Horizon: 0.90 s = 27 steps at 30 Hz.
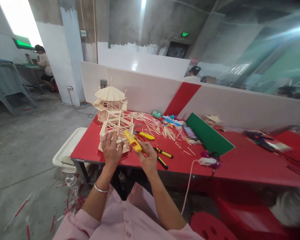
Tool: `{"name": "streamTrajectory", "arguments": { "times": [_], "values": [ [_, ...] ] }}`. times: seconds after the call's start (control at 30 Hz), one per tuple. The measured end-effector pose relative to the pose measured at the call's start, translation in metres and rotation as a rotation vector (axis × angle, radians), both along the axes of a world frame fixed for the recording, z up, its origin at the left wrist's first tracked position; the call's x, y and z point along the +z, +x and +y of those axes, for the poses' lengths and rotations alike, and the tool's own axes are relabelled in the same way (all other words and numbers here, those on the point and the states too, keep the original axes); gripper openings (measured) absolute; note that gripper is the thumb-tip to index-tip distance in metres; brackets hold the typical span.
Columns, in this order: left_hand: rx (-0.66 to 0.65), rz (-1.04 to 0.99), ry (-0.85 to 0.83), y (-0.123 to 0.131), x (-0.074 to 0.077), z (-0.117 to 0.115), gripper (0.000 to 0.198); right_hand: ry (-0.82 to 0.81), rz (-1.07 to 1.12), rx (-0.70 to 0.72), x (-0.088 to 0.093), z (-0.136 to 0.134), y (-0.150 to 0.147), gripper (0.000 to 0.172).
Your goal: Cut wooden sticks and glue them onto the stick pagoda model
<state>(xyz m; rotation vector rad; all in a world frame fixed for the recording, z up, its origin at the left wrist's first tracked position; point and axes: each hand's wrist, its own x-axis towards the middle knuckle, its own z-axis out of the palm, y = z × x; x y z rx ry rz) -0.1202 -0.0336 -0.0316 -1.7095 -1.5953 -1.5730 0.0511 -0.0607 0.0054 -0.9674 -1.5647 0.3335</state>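
At the left end of the red table, an open stick framework (117,121) stands in front of a roofed wooden stick model (110,95). My left hand (111,149) rests on the near side of the framework, its fingers bent over the sticks. My right hand (148,156) is closed round a yellow tool (133,141), whose far end is close to the framework's right side. Yellow-handled pliers (146,135) lie just beyond the tool, and another yellow-and-black hand tool (165,153) lies to the right of my right hand.
Loose sticks (162,126) are scattered behind the tools. A green board (208,135) leans farther right, near a white power strip (207,162) with a cable. White partitions (140,86) border the table's back. Other people sit in the background.
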Motion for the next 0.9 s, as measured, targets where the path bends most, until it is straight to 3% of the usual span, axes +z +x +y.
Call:
{"name": "streamTrajectory", "arguments": {
  "times": [0.23,0.47,0.57,0.73,0.9],
  "values": [
    [0.021,0.048,0.026,-0.003,-0.003,0.002,0.035,0.029,-0.028,-0.102,-0.012,0.005,0.01,0.034],
    [0.003,0.021,0.01,-0.004,-0.004,0.002,0.035,0.246,-0.268,-0.275,-0.007,0.007,-0.003,0.034],
    [-0.012,0.012,0.008,-0.007,-0.005,0.003,0.034,0.203,-0.27,-0.233,-0.008,0.003,-0.002,0.033],
    [-0.045,0.003,-0.012,-0.01,-0.005,0.005,0.03,-0.15,0.211,-0.169,-0.005,-0.002,0.004,0.038],
    [-0.06,0.018,0.004,-0.014,-0.006,0.006,0.031,-0.468,0.676,-0.004,0.005,0.02,0.002,0.049]
  ]
}}
